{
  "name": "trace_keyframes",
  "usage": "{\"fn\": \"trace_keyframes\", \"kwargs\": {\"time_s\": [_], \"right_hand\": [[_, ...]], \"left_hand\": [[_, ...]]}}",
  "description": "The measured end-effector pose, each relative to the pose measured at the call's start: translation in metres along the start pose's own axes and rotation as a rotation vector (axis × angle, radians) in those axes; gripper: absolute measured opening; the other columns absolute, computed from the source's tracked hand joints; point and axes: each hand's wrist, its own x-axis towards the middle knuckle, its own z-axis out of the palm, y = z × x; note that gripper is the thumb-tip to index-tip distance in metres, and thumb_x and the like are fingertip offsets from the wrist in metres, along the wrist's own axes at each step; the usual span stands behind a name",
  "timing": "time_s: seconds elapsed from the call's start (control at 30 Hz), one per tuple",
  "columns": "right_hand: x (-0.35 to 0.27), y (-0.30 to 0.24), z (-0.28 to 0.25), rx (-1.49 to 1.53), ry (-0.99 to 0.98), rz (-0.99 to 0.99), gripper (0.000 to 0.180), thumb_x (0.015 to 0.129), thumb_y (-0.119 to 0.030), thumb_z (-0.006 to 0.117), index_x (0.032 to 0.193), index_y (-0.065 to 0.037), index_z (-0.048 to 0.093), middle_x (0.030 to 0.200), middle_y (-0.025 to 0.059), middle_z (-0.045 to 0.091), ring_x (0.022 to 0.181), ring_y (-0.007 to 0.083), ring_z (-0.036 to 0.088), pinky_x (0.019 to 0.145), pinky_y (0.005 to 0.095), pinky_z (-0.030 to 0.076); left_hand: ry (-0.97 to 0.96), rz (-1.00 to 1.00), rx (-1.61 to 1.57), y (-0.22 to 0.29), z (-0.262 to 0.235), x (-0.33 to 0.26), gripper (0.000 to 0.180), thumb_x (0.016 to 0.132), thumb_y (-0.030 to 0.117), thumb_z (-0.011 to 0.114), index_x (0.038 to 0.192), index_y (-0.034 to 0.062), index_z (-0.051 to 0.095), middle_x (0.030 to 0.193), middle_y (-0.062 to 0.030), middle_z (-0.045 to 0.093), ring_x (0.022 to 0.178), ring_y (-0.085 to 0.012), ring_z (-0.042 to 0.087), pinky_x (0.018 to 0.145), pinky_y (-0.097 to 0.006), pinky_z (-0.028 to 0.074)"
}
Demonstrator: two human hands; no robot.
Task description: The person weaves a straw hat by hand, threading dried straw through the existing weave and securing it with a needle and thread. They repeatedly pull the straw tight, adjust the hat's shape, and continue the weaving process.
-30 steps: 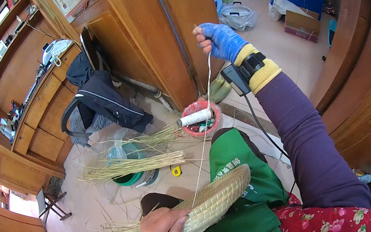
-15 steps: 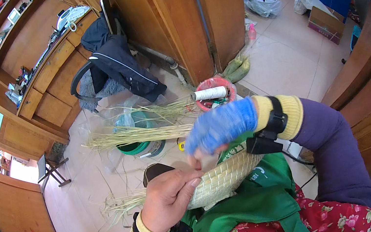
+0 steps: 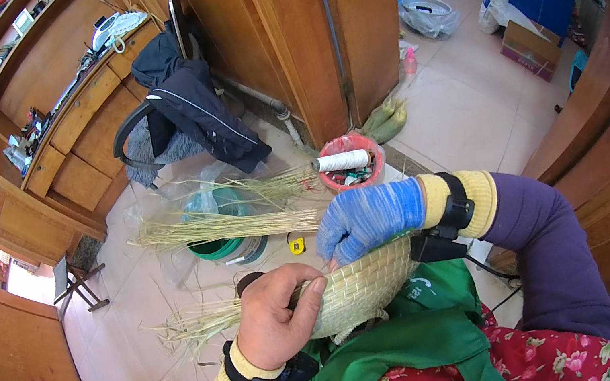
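A pale woven straw piece (image 3: 363,288), curved and with a fine plaited pattern, rests over my lap on a green apron (image 3: 400,357). My bare left hand (image 3: 277,318) pinches its upper left edge between thumb and fingers. Loose straw ends (image 3: 202,323) trail out to the left beyond that hand. In a blue knitted glove with bare fingertips, my right hand (image 3: 373,217) is closed at the same edge, just right of the left fingertips. Whatever lies between the right fingertips is too small to make out.
Ahead, long straw stalks (image 3: 238,227) lie across a green bucket (image 3: 230,249). A yellow tape measure (image 3: 297,246) sits on the floor. A red tub (image 3: 375,171) holds a white thread spool (image 3: 342,161) and small items. Beyond stands a chair with a dark jacket (image 3: 202,115).
My right hand, blurred by motion before, has come down with its fingers curled at the edge. The woven piece has turned slightly and shows more of its side. My left hand keeps its pinch.
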Motion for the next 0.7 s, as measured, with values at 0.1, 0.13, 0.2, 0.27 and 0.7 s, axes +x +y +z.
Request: {"fn": "trace_keyframes", "kwargs": {"time_s": [0.1, 0.13, 0.2, 0.27, 0.7], "right_hand": [[0.009, 0.004, 0.008, -0.138, 0.08, -0.109, 0.032, 0.088, -0.036, 0.07, 0.096, -0.005, 0.071, 0.088, 0.0171, 0.068, 0.081, 0.0333, 0.066, 0.072, 0.0414, 0.05], [0.01, 0.006, 0.01, -0.178, 0.098, -0.126, 0.031, 0.088, -0.036, 0.069, 0.095, -0.006, 0.071, 0.088, 0.0172, 0.067, 0.081, 0.0344, 0.066, 0.072, 0.042, 0.05], [0.012, 0.008, 0.013, -0.245, 0.126, -0.159, 0.03, 0.088, -0.036, 0.068, 0.093, -0.007, 0.071, 0.088, 0.0169, 0.067, 0.081, 0.0358, 0.065, 0.071, 0.043, 0.05], [0.012, 0.007, 0.014, -0.327, 0.152, -0.199, 0.03, 0.089, -0.036, 0.067, 0.091, -0.006, 0.07, 0.088, 0.0161, 0.068, 0.081, 0.0361, 0.065, 0.071, 0.0437, 0.05], [-0.004, -0.037, -0.005, 0.409, 0.209, -0.071, 0.038, 0.099, -0.039, 0.061, 0.106, -0.002, 0.068, 0.095, 0.0035, 0.069, 0.073, 0.0074, 0.056, 0.061, 0.0206, 0.042]], "left_hand": [[0.043, 0.016, -0.011, -0.005, 0.003, -0.001, 0.008, 0.087, 0.004, 0.07, 0.089, 0.0033, 0.063, 0.068, -0.0113, 0.061, 0.056, -0.0226, 0.058, 0.053, -0.032, 0.044], [0.052, 0.002, -0.017, -0.006, 0.004, -0.001, 0.009, 0.087, 0.004, 0.071, 0.089, 0.0035, 0.062, 0.068, -0.011, 0.061, 0.056, -0.0224, 0.058, 0.053, -0.032, 0.044], [0.068, -0.031, -0.025, -0.007, 0.006, -0.003, 0.01, 0.086, 0.004, 0.071, 0.088, 0.0038, 0.061, 0.067, -0.0105, 0.061, 0.055, -0.022, 0.058, 0.052, -0.031, 0.044], [0.086, -0.077, -0.045, -0.006, 0.007, -0.002, 0.01, 0.087, 0.004, 0.071, 0.088, 0.0041, 0.061, 0.068, -0.0106, 0.061, 0.056, -0.0223, 0.059, 0.053, -0.032, 0.045], [0.058, 0.154, 0.167, -0.014, -0.007, 0.001, 0.019, 0.087, 0.012, 0.073, 0.105, 0.0087, 0.068, 0.084, -0.011, 0.066, 0.073, -0.0295, 0.066, 0.067, -0.04, 0.053]]}}
